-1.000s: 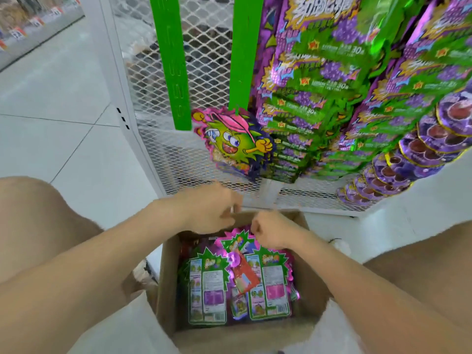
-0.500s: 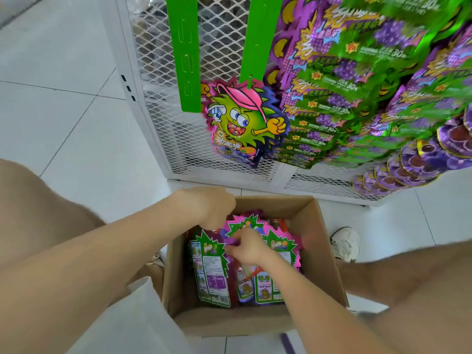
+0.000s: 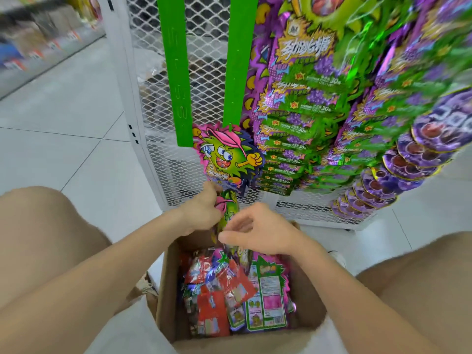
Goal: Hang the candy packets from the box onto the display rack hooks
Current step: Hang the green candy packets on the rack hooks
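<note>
Above box [image 3: 165, 290] w/ red+green pkts [image 3: 217, 297] | L fingers [image 3: 208, 194] grip green pkt [image 3: 229, 210] | R fingers [image 3: 229, 237] loose, beside it

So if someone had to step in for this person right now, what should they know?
Left hand: grips a candy packet, lifted above the cardboard box and just below the rack.
Right hand: beside that packet, fingers loosely curled. Whether it grips the packet is unclear.
Done: one monster-face packet hangs at the bottom of the right green hook strip.
Left: hang the held packet, then the boxed packets. The left green strip holds none.
</note>
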`<state>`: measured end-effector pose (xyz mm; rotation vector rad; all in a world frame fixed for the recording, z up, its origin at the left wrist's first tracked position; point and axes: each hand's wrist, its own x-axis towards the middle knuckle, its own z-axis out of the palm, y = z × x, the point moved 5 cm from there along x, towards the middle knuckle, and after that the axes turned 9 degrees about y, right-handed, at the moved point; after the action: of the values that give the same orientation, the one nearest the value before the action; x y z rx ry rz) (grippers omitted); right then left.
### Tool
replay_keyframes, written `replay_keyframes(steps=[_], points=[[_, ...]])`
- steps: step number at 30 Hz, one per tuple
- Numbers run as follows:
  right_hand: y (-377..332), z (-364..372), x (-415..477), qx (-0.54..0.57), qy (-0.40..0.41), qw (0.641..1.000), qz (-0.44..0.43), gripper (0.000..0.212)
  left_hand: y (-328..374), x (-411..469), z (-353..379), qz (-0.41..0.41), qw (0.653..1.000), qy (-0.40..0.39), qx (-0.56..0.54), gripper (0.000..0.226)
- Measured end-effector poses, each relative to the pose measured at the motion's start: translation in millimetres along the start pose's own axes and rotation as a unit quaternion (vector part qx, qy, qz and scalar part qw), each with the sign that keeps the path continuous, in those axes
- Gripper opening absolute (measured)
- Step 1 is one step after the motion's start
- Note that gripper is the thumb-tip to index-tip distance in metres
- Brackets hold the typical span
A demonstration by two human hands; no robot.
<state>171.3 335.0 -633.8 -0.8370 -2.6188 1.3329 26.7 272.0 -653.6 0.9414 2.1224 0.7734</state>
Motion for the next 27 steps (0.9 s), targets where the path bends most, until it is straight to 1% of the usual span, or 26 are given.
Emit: replay_keyframes(steps=[1, 2, 3, 4, 5, 6, 7, 8, 9, 11, 13, 15, 17, 19, 20, 22, 23, 25, 26, 27], points=[[1, -15, -1, -0.004, 0.040, 0.999, -0.006, 0.023, 8, -6, -6, 0.048, 0.998, 0.008, 0.040, 0.053], [5, -31, -1, -0.018, 0.099, 0.995, -0.008, 0.020, 15, -9, -11, 0.092, 0.994, 0.017, 0.064, 0.054], [6, -46, -2, -0.041, 0.164, 0.986, -0.014, 0.023, 21, -12, -16, 0.125, 0.989, 0.020, 0.071, 0.053], [7, -58, -4, -0.067, 0.217, 0.973, -0.027, 0.034, 28, -14, -21, 0.158, 0.985, 0.024, 0.072, 0.048], [8, -64, -5, -0.094, 0.247, 0.964, -0.041, 0.043, 35, -15, -26, 0.185, 0.980, 0.028, 0.074, 0.043], [7, -68, -8, -0.123, 0.261, 0.956, -0.050, 0.047, 42, -16, -29, 0.210, 0.974, 0.028, 0.076, 0.036], [5, -71, -11, -0.149, 0.269, 0.950, -0.057, 0.045, 48, -17, -32, 0.224, 0.971, 0.022, 0.077, 0.027], [2, -74, -15, -0.169, 0.277, 0.944, -0.064, 0.040, 56, -17, -35, 0.239, 0.969, 0.014, 0.066, 0.018], [-2, -78, -18, -0.169, 0.283, 0.941, -0.074, 0.033, 65, -20, -39, 0.249, 0.967, 0.011, 0.053, 0.016], [-16, -92, -24, -0.114, 0.300, 0.943, -0.088, 0.023, 88, -25, -47, 0.278, 0.960, 0.024, 0.032, 0.021], [-33, -114, -31, -0.068, 0.330, 0.937, -0.095, 0.018, 116, -33, -58, 0.312, 0.948, 0.053, 0.037, 0.016], [-54, -142, -42, -0.066, 0.384, 0.913, -0.120, 0.016, 148, -42, -73, 0.336, 0.936, 0.094, 0.038, 0.013], [-79, -173, -53, -0.070, 0.445, 0.880, -0.148, 0.016, 185, -50, -90, 0.361, 0.922, 0.139, 0.004, 0.015], [-104, -208, -61, -0.079, 0.500, 0.846, -0.165, 0.017, 227, -60, -108, 0.398, 0.895, 0.199, -0.029, 0.012], [-117, -225, -62, -0.084, 0.525, 0.828, -0.175, 0.017, 248, -64, -118, 0.409, 0.881, 0.233, -0.041, 0.014], [-145, -259, -64, -0.097, 0.570, 0.790, -0.202, 0.018, 291, -69, -139, 0.418, 0.857, 0.295, -0.061, 0.031], [-158, -275, -63, -0.111, 0.591, 0.771, -0.210, 0.020, 312, -67, -150, 0.419, 0.849, 0.313, -0.076, 0.040], [-181, -305, -57, -0.136, 0.621, 0.742, -0.212, 0.025, 350, -61, -167, 0.407, 0.844, 0.327, -0.119, 0.061], [-190, -318, -52, -0.142, 0.630, 0.734, -0.210, 0.026, 365, -56, -175, 0.397, 0.845, 0.327, -0.146, 0.067], [-199, -331, -47, -0.147, 0.636, 0.729, -0.208, 0.028, 379, -53, -180, 0.385, 0.847, 0.323, -0.174, 0.067]])
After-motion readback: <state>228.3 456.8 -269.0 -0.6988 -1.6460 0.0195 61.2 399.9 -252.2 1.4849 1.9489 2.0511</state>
